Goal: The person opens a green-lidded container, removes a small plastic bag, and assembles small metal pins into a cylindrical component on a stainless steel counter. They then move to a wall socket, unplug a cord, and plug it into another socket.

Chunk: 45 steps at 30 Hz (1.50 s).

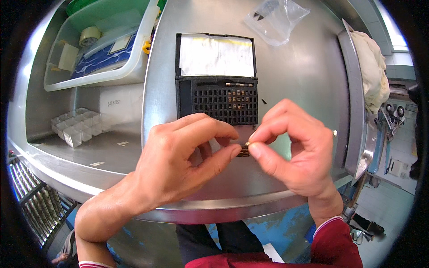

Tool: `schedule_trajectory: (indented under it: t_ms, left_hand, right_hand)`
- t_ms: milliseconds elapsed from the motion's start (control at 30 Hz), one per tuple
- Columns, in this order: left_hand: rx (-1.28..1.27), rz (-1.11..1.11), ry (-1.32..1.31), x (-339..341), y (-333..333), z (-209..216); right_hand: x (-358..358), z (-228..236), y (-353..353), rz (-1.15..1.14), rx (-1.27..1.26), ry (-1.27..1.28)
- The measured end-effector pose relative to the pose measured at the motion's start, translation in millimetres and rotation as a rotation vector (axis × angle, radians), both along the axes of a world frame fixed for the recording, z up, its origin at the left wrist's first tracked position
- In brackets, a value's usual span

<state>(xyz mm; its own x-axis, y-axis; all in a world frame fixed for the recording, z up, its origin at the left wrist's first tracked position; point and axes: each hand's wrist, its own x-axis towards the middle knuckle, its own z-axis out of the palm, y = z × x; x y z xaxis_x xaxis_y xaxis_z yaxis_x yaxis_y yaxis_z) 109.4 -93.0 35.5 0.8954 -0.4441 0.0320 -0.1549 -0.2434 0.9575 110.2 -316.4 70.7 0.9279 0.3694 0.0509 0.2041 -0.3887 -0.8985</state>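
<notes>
My right hand (pixel 297 149) pinches a tiny brass-coloured piece (pixel 247 144) between thumb and forefinger. Close to its left, my left hand (pixel 185 156) is curved, with thumb and forefinger apart. The left thumb tip is beside a small dark, striped metal block (pixel 243 152), partly hidden between the hands; whether the thumb touches it I cannot tell. Just beyond lies an open black case (pixel 185 96) with a grid of small slots. Several slots hold brass-coloured pieces (pixel 237 99), and a thin rod (pixel 239 84) rests in the top groove. White paper (pixel 216 56) lines the lid.
The hands work over a steel table (pixel 205 13). A clear plastic bag (pixel 279 20) lies at the far right, and a small dark sliver (pixel 264 102) beside the case. To the left are a translucent bin (pixel 100 80) and a clear divided tray (pixel 78 127). A metal tray (pixel 353 80) holds pale cloth (pixel 368 67).
</notes>
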Motion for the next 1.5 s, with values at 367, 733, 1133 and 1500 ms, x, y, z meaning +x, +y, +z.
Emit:
schedule_trajectory:
  t_ms: [367,733,1133,1500]
  left_hand:
    - [0.33,-0.062,-0.316,-10.6,-2.2,-12.0]
    - [0.255,-0.045,-0.277,-11.0,-1.0,-13.4]
    - [0.247,-0.077,-0.332,-13.1,-1.0,-18.4]
    - [0.255,-0.091,-0.279,-13.5,0.4,-15.4]
  right_hand:
    - [-54.9,-21.6,3.4,-0.377,-0.298,-0.019]
    - [-65.6,-39.8,20.9,-0.541,-0.286,-0.056]
    - [-67.5,-46.3,31.3,-0.581,-0.247,-0.047]
    - [-72.9,-35.0,36.6,-0.454,-0.507,-0.23]
